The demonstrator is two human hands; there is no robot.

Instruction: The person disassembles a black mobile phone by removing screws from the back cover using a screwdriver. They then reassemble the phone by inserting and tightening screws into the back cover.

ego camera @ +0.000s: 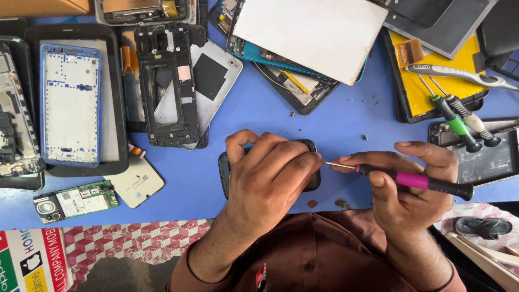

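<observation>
My left hand (pixel 267 176) lies over a small black phone (pixel 224 172) on the blue table (pixel 335 119), pressing it flat and hiding most of it. My right hand (pixel 408 181) grips a screwdriver with a pink and black handle (pixel 427 182). Its thin metal tip points left and meets the phone's right edge by my left fingertips.
Stripped phone frames (pixel 166 81), a blue mid-frame (pixel 70 103), a white panel (pixel 311 32), a yellow-backed phone (pixel 432 89), a green circuit board (pixel 75 201) and a white cover (pixel 135 184) crowd the table. Two green and grey screwdrivers (pixel 459 121) and a toothbrush (pixel 459 74) lie right. Tiny screws (pixel 365 137) dot the middle.
</observation>
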